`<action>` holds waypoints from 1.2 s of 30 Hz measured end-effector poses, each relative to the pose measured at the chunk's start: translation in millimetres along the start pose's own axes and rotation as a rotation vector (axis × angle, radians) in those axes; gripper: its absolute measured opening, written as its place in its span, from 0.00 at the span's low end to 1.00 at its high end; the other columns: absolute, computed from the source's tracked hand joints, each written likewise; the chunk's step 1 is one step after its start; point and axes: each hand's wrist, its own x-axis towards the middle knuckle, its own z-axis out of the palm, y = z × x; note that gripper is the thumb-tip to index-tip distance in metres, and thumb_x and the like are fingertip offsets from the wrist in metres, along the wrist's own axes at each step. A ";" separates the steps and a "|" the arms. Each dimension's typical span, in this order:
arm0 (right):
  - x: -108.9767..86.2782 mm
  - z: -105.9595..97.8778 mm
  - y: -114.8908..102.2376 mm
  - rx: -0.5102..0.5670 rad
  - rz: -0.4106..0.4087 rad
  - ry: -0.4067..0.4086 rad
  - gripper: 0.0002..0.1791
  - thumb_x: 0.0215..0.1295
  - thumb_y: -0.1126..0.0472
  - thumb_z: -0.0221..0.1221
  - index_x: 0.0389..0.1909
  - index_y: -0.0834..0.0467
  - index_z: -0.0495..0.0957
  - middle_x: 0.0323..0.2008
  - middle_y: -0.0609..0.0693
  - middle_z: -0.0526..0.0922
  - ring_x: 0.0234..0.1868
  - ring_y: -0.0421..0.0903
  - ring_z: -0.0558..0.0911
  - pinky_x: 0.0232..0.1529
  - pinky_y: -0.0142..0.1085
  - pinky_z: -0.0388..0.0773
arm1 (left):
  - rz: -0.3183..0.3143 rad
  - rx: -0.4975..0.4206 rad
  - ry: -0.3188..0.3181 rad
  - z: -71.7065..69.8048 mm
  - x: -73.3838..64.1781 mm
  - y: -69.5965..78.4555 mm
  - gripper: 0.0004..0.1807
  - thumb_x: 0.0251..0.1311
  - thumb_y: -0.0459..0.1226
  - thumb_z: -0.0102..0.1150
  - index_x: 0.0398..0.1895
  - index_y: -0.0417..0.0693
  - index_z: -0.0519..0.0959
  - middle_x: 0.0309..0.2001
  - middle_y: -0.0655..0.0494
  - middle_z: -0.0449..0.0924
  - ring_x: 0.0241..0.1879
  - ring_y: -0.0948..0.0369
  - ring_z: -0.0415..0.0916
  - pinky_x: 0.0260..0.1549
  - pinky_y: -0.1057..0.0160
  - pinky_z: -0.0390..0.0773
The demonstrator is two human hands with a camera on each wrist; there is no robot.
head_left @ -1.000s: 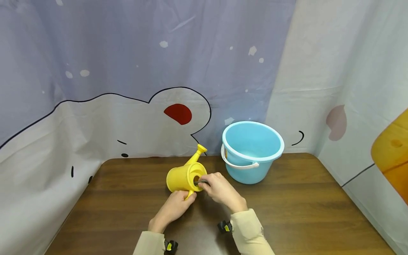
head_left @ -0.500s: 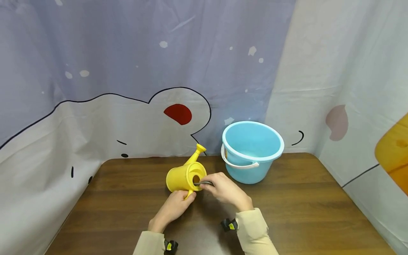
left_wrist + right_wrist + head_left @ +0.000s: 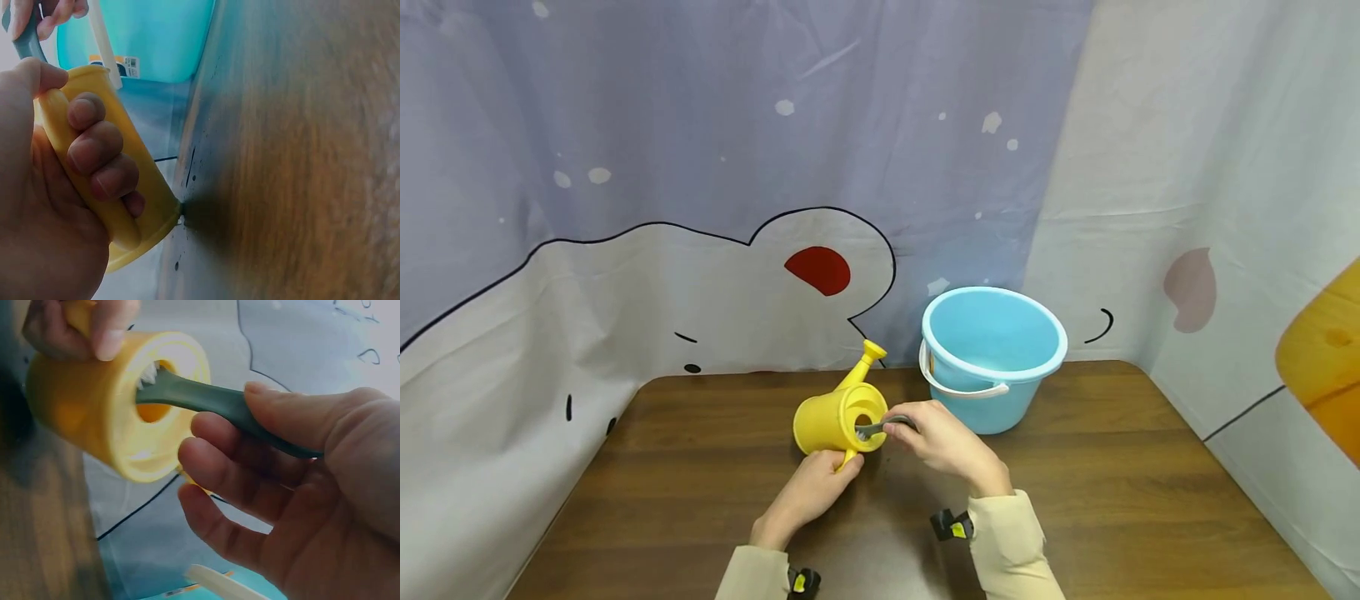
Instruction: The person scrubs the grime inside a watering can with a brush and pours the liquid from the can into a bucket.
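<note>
A yellow watering can (image 3: 822,419) lies tilted over the table, its round opening turned toward the right and its spout pointing up and away. My left hand (image 3: 811,493) grips its handle (image 3: 57,119), fingers curled round it in the left wrist view. From the right, my right hand (image 3: 946,446) pinches the dark green handle of a brush (image 3: 200,400) between thumb and fingers. The brush's head reaches into the hole in the can's top. White bristles (image 3: 149,374) show at that hole in the right wrist view; the rest of them is hidden inside.
A light blue bucket (image 3: 977,415) with a white handle (image 3: 955,390) stands at the back of the wooden table (image 3: 662,483), just beyond my right hand. Behind the table hangs a printed curtain (image 3: 662,125), which also runs along both sides.
My right hand has shifted to the right, drawing the brush partly back so more of it shows outside the can. The left hand and watering can have stayed nearly in place.
</note>
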 end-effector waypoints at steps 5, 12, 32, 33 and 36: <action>5.4 15.3 3.7 -0.042 -0.001 0.019 0.06 0.69 0.64 0.58 0.41 0.60 0.83 0.26 0.45 0.80 0.26 0.36 0.74 0.32 0.32 0.75 | 0.006 0.008 0.020 1.7 0.1 -0.3 0.25 0.71 0.47 0.50 0.13 0.53 0.64 0.14 0.67 0.57 0.13 0.70 0.52 0.15 0.68 0.57; 12.5 34.1 9.1 -0.065 -0.011 0.058 0.06 0.70 0.64 0.57 0.41 0.61 0.82 0.31 0.45 0.80 0.28 0.38 0.75 0.34 0.32 0.75 | 0.006 0.018 0.026 2.6 1.3 -1.1 0.25 0.71 0.47 0.49 0.13 0.54 0.64 0.14 0.68 0.57 0.14 0.70 0.52 0.15 0.69 0.57; 0.6 -1.0 11.7 0.151 0.017 -0.092 0.06 0.72 0.60 0.56 0.39 0.56 0.81 0.24 0.44 0.81 0.28 0.44 0.81 0.35 0.34 0.76 | -0.016 -0.001 0.012 -1.4 0.5 -2.9 0.25 0.70 0.49 0.51 0.13 0.53 0.65 0.14 0.67 0.56 0.14 0.69 0.52 0.15 0.69 0.55; -0.2 -2.7 11.4 0.150 0.022 -0.090 0.05 0.71 0.60 0.56 0.38 0.54 0.81 0.24 0.45 0.80 0.27 0.42 0.81 0.35 0.34 0.76 | -0.017 -0.004 0.009 -1.4 0.4 -2.8 0.25 0.70 0.49 0.51 0.13 0.53 0.65 0.14 0.67 0.57 0.14 0.69 0.52 0.15 0.68 0.55; -0.7 -3.5 11.0 0.150 0.021 -0.076 0.05 0.71 0.61 0.56 0.36 0.53 0.80 0.22 0.45 0.80 0.26 0.38 0.78 0.33 0.34 0.75 | -0.027 -0.011 0.003 -0.9 -0.2 -2.4 0.25 0.70 0.48 0.51 0.13 0.53 0.65 0.13 0.67 0.57 0.14 0.70 0.52 0.15 0.69 0.55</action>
